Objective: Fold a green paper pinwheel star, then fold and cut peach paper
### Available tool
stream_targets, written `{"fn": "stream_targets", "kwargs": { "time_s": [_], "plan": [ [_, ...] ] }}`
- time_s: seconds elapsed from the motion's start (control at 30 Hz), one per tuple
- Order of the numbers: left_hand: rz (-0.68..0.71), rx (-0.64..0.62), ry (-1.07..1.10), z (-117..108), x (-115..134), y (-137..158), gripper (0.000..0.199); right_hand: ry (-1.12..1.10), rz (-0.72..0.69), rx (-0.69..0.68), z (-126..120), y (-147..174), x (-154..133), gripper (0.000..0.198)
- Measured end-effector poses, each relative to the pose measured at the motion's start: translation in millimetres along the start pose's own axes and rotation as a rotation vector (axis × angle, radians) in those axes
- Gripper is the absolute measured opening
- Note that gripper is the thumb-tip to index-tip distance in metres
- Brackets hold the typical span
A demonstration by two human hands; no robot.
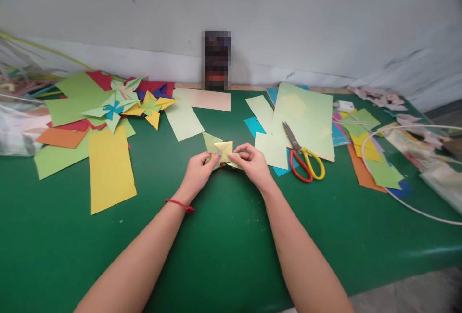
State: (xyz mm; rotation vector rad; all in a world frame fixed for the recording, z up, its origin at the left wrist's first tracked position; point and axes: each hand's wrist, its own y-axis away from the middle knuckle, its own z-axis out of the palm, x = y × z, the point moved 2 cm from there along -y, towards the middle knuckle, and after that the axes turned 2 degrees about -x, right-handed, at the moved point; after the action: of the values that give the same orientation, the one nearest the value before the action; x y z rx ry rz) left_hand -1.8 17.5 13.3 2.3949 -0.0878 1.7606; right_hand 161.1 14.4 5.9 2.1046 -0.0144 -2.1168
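— Setting?
— Green surface [216, 265], glossy, pale-specked, set against a grey-white wall [325, 29].
— Lettering?
— One dark upright item [216, 60] at the wall: pixelated, unreadable.
— Grasp?
— Left hand [202, 168] and right hand [255, 163], both pinching one folded yellow-green paper [225, 148], held between them, left of the scissors [296, 146].

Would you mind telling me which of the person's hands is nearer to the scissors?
The right hand: it holds the near edge of the folded paper, left of the scissors. The left hand is farther left, across the paper.
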Motion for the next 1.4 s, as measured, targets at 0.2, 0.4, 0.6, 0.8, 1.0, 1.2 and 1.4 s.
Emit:
{"fn": "stream_targets", "kwargs": {
  "time_s": [0.2,0.4,0.6,0.8,1.0,1.2,1.4],
  "plan": [
    [-0.002,-0.009,-0.04,0.4,2.3,0.2,0.031,0.067,0.045,-0.009,-2.2,0.4,-2.1,0.033],
    [0.003,-0.034,-0.061,0.1,4.6,-0.4,0.029,0.087,0.087,-0.031,-6.5,0.0,1.4,0.032],
    [-0.009,-0.051,-0.043,0.0,4.3,-0.3,0.029,0.1,0.08,-0.041,-7.1,0.7,2.0,0.031],
    [0.005,-0.039,-0.013,0.1,3.1,-0.4,0.03,0.055,0.066,-0.021,-5.1,0.7,-0.3,0.03],
    [-0.004,-0.06,0.004,0.6,2.4,-0.2,0.03,0.09,0.061,-0.028,-5.8,0.5,1.5,0.033],
    [-0.009,-0.077,0.015,2.3,-0.6,0.0,0.028,0.091,0.069,-0.046,-6.3,0.4,1.5,0.031],
    [-0.017,-0.053,0.035,2.8,-0.4,0.0,0.029,0.041,0.044,-0.056,-1.5,0.7,-0.4,0.033]
  ]
}}
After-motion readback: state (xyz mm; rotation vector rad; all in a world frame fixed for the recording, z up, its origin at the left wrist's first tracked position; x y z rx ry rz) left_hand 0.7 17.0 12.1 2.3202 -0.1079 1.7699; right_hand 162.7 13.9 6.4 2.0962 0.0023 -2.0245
